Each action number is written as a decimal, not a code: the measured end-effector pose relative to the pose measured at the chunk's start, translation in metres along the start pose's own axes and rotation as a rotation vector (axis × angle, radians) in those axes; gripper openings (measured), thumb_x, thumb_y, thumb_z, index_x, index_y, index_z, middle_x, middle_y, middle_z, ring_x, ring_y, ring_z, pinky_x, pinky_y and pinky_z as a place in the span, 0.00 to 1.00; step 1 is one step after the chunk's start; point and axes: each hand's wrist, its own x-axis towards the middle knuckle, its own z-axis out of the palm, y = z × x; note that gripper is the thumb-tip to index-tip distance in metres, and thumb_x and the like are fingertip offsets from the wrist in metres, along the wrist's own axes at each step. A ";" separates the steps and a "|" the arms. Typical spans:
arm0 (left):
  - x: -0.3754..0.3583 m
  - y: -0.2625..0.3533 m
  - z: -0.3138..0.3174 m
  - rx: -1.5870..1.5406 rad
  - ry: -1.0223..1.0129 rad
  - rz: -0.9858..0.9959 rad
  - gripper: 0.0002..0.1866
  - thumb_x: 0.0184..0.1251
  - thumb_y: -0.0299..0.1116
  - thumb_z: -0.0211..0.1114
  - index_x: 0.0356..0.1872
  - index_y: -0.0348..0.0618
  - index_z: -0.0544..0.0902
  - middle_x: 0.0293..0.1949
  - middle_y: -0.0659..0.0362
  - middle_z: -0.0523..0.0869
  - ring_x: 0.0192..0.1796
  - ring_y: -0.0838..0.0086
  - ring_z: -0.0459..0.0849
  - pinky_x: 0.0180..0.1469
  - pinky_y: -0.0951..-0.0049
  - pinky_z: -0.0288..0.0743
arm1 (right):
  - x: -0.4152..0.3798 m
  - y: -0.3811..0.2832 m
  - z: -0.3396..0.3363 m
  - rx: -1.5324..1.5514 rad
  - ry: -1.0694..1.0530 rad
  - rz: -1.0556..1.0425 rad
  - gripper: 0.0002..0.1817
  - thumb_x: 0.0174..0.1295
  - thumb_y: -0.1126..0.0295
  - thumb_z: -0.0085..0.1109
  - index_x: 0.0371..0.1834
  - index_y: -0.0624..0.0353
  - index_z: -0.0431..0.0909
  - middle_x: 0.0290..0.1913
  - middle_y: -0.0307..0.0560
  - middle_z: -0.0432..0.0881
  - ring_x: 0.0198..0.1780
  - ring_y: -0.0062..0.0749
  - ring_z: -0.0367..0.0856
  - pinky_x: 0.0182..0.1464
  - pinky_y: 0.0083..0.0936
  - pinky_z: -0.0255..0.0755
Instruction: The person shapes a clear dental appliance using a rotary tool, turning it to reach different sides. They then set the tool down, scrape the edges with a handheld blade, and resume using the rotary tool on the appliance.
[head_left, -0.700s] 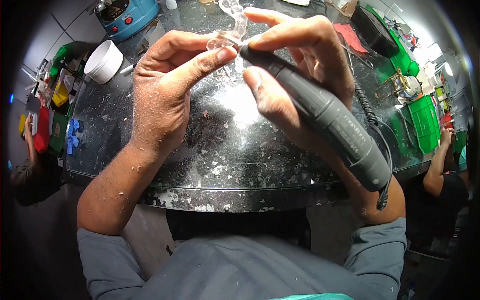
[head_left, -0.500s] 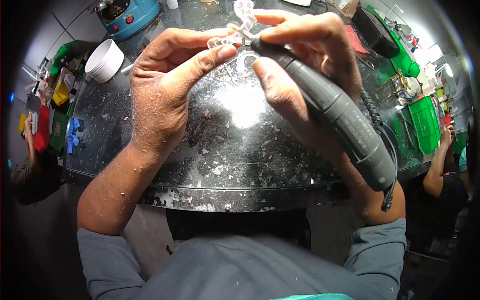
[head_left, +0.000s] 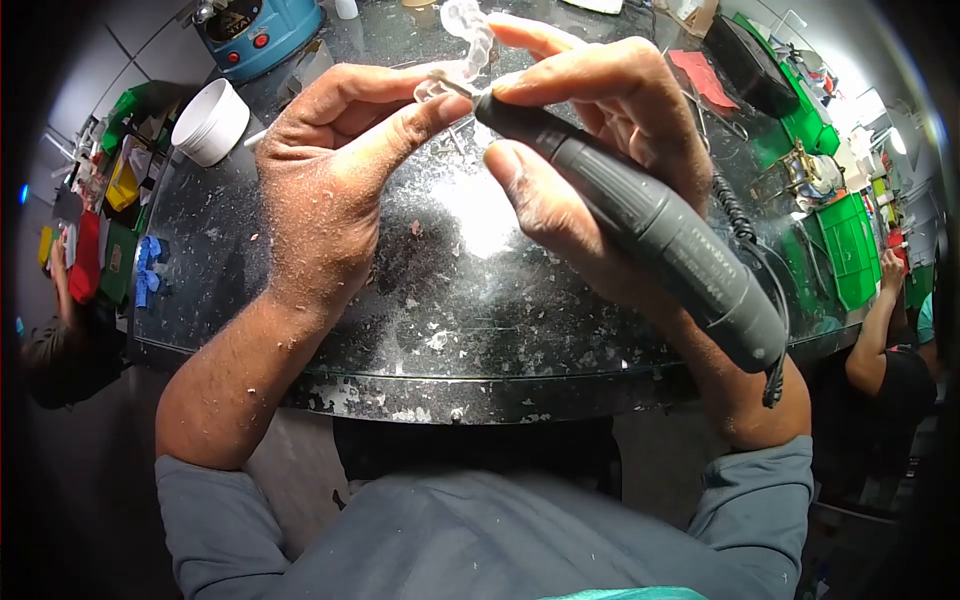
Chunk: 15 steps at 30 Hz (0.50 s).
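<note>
Grey handpiece (head_left: 640,225) clenched in right hand (head_left: 610,150), tip up-left; left hand (head_left: 335,165) pinches clear aligner (head_left: 462,45).

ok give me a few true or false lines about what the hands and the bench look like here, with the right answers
1. The right hand holds a dark grey rotary handpiece. True.
2. The left hand is flat on the bench. False: it is raised, pinching a clear plastic piece between thumb and fingers.
3. The handpiece tip meets the clear plastic piece. True.
4. The white tub stands right of the hands. False: it is on the left, below the blue machine.
5. The black bench top is wiped clean. False: pale chips and dust are scattered over it.
6. A coiled cord runs beside the handpiece. True.
</note>
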 end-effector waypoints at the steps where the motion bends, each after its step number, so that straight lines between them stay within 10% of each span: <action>1: 0.000 0.000 0.000 0.002 -0.011 -0.001 0.10 0.65 0.21 0.66 0.46 0.34 0.82 0.46 0.54 0.87 0.51 0.76 0.84 0.60 0.75 0.74 | 0.000 0.001 0.000 -0.003 -0.005 -0.029 0.21 0.54 0.73 0.71 0.50 0.61 0.75 0.45 0.48 0.80 0.52 0.38 0.82 0.64 0.35 0.70; 8: -0.001 0.000 0.005 0.015 -0.010 0.056 0.10 0.64 0.21 0.67 0.46 0.35 0.82 0.46 0.54 0.87 0.50 0.76 0.85 0.58 0.74 0.75 | -0.001 0.003 0.001 -0.006 -0.017 -0.109 0.19 0.52 0.77 0.71 0.47 0.59 0.77 0.45 0.45 0.81 0.52 0.37 0.82 0.68 0.38 0.67; 15: 0.002 -0.001 0.002 0.145 0.010 0.070 0.09 0.66 0.20 0.64 0.46 0.34 0.82 0.47 0.52 0.87 0.52 0.74 0.85 0.60 0.73 0.75 | -0.009 -0.009 -0.003 0.089 -0.014 0.283 0.20 0.55 0.83 0.65 0.50 0.63 0.72 0.58 0.60 0.76 0.63 0.39 0.75 0.67 0.33 0.68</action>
